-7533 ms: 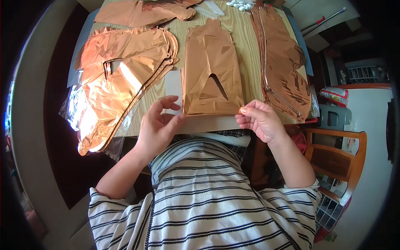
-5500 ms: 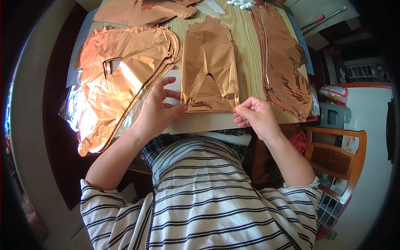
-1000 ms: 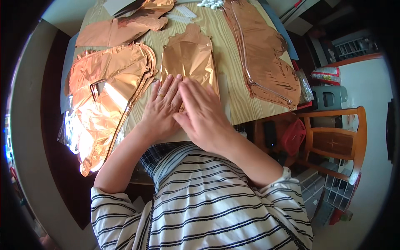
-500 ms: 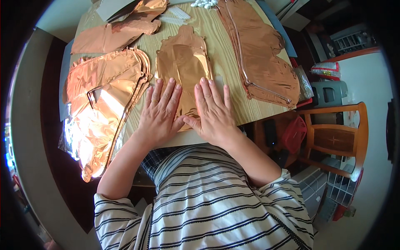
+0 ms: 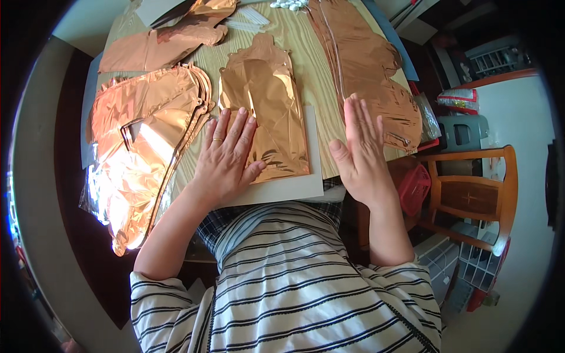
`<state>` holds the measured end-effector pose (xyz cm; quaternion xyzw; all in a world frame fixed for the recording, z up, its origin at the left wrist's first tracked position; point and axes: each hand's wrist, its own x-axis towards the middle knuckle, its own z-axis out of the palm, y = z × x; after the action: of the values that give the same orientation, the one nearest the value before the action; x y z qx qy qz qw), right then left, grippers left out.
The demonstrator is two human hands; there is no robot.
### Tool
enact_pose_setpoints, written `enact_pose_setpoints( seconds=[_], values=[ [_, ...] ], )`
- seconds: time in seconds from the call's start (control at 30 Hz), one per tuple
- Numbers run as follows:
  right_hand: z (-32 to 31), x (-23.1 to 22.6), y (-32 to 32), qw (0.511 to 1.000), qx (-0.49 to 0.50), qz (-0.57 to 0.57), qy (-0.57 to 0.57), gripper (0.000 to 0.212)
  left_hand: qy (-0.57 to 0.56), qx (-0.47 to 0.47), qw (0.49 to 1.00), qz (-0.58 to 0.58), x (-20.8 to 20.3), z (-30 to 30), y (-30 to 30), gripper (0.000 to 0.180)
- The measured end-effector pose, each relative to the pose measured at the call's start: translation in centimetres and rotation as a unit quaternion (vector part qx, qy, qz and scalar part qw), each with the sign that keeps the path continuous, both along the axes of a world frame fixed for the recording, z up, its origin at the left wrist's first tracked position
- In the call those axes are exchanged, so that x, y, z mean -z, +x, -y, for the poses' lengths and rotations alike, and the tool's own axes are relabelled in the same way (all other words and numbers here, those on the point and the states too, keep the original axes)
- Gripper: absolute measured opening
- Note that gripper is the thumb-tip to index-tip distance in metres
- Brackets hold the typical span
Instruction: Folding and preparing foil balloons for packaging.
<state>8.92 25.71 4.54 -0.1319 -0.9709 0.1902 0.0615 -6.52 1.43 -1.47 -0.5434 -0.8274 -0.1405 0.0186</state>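
Note:
A flat, uninflated copper-coloured foil balloon (image 5: 276, 138) lies in front of me, its notched tip pointing away. Beneath its near end a white sheet (image 5: 316, 170) shows along the right and front edges. My left hand (image 5: 226, 159) rests flat with fingers stretched on the balloon's lower left part. Off to the right, my right hand (image 5: 365, 153) is raised beside the balloon, empty, fingers straight and thumb apart. Its fingertips are near the edge of a stack of copper foil balloons (image 5: 368, 65); whether they touch it I cannot tell.
Another pile of shiny foil balloons (image 5: 153, 97) hangs over the table's left edge. More folded foil (image 5: 141, 53) lies behind it. Clear thin strips (image 5: 254, 19) and small white pieces (image 5: 288, 5) sit at the far side. A wooden chair (image 5: 509, 194) and pink basket (image 5: 416, 188) stand at right.
My right hand has lifted off the balloon and moved right, uncovering its lower right part and the white sheet. My left hand stays nearly in place.

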Motion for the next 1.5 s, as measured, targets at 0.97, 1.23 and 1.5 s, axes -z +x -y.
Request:
enact_pose_setpoints(
  seconds=[0.97, 1.23, 1.5],
  values=[
    [7.4, 6.0, -4.4, 0.988, -0.112, 0.012, 0.101, 0.091, 0.081, 0.144, 0.984, 0.062, -1.1, 5.1, 2.7, 0.058],
    [7.4, 6.3, -4.3, 0.990, -0.107, -0.010, 0.093, 0.090, 0.048, 0.126, 0.989, 0.065, -1.3, 8.3, 2.4, 0.057],
    [7.4, 6.4, -4.4, 0.989, -0.107, -0.008, 0.097, 0.091, 0.069, 0.094, 0.992, 0.043, -3.3, 8.3, 1.7, 0.039]
  ],
)
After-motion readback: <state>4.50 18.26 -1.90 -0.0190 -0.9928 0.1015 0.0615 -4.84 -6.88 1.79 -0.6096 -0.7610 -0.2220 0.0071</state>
